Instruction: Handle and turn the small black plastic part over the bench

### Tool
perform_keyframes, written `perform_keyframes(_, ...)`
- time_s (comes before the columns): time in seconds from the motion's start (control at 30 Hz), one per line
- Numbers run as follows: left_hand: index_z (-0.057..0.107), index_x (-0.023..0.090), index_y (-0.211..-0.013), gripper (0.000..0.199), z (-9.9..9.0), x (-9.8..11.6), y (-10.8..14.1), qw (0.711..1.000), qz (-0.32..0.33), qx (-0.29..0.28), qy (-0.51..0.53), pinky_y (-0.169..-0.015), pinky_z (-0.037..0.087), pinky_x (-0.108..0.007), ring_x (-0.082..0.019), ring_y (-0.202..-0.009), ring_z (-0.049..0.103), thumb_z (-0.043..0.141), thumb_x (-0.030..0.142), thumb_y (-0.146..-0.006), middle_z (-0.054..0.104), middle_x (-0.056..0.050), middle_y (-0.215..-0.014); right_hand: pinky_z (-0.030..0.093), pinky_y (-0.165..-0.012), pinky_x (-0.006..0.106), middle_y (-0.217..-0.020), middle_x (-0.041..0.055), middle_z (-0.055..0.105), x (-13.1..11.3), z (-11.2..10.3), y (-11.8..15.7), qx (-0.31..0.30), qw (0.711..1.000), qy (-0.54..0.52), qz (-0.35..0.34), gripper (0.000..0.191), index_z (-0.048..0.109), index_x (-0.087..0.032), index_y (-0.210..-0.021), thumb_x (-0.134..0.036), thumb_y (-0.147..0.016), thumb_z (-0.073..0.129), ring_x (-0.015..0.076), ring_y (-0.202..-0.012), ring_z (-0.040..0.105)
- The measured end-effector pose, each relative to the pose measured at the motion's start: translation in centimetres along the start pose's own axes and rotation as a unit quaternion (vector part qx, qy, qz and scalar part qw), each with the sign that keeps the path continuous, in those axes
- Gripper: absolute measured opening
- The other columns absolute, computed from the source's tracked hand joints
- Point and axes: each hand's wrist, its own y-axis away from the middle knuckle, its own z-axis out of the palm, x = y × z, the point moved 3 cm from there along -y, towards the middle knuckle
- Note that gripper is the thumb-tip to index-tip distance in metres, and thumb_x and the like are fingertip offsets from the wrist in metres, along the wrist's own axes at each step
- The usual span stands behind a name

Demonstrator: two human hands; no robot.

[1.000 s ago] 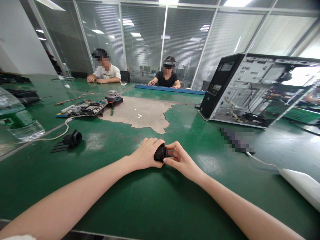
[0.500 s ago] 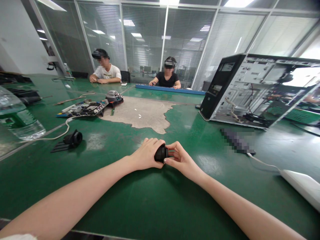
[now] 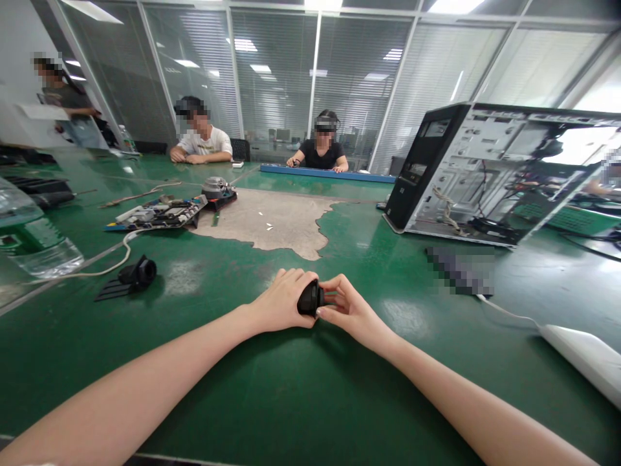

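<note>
My left hand (image 3: 286, 301) is wrapped round a small rounded black plastic part (image 3: 307, 299) just above the green tabletop. From the other side, the thumb and fingers of my right hand (image 3: 347, 303) pinch the narrower, ringed end of the same part. Its far side is hidden behind my left palm. To the left, resting on the table, is a black plastic duct (image 3: 140, 273) with a round opening and a slatted flat plate.
A bare circuit board (image 3: 162, 213) and a CPU cooler (image 3: 218, 191) lie beyond, near a water bottle (image 3: 39, 236). At right stands an open computer case (image 3: 466, 175), with a cabled white device (image 3: 582, 356) nearer me. Two people sit opposite.
Both hands keep their grip on the black part. My view has shifted slightly to the right, and a standing person has come into sight at the far left.
</note>
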Motion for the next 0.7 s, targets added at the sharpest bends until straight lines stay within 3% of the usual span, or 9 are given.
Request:
perform_keyframes(0.13, 0.04, 0.02, -0.104, 0.051, 0.02, 0.04, -0.09, 1.0, 0.0, 0.003, 0.001, -0.073, 0.032, -0.033, -0.023, -0.085, 0.047, 0.059, 0.039, -0.061, 0.052, -0.005, -0.093, 0.045, -0.073, 0.03, -0.086, -0.0006, 0.051, 0.13, 0.09, -0.06, 0.02, 1.0, -0.009, 0.004, 0.02, 0.043, -0.022, -0.085, -0.03, -0.074, 0.058, 0.0135, -0.084, 0.054)
perform_keyframes(0.27, 0.042, 0.02, -0.102, 0.048, 0.03, 0.03, -0.12, 1.0, -0.004, 0.001, 0.001, -0.073, 0.032, -0.034, -0.023, -0.085, 0.047, 0.059, 0.039, -0.061, 0.052, -0.004, -0.092, 0.045, -0.075, 0.032, -0.093, 0.0014, 0.051, 0.23, 0.02, -0.28, 0.033, 0.999, 0.004, 0.018, 0.025, 0.044, -0.022, -0.091, -0.032, -0.073, 0.058, 0.0131, -0.081, 0.055)
perform_keyframes(0.47, 0.04, 0.02, -0.106, 0.055, -0.04, 0.04, -0.01, 1.0, -0.005, -0.004, -0.002, -0.073, 0.032, -0.034, -0.023, -0.086, 0.047, 0.062, 0.036, -0.058, 0.052, -0.004, -0.093, 0.045, -0.079, 0.032, -0.096, 0.0014, 0.051, -0.06, -0.03, 0.01, 0.001, 1.0, 0.008, -0.003, 0.029, 0.043, -0.022, -0.088, -0.029, -0.069, 0.064, 0.0156, -0.093, 0.053)
perform_keyframes(0.7, 0.041, 0.02, -0.103, 0.05, -0.05, 0.08, -0.05, 1.0, -0.006, 0.0, 0.009, -0.074, 0.032, -0.034, -0.023, -0.086, 0.047, 0.059, 0.04, -0.061, 0.051, -0.005, -0.093, 0.046, -0.074, 0.031, -0.087, 0.0, 0.052, 0.01, 0.08, -0.18, 0.035, 0.999, 0.004, 0.015, 0.025, 0.044, -0.022, -0.086, -0.037, -0.073, 0.059, 0.0136, -0.082, 0.055)
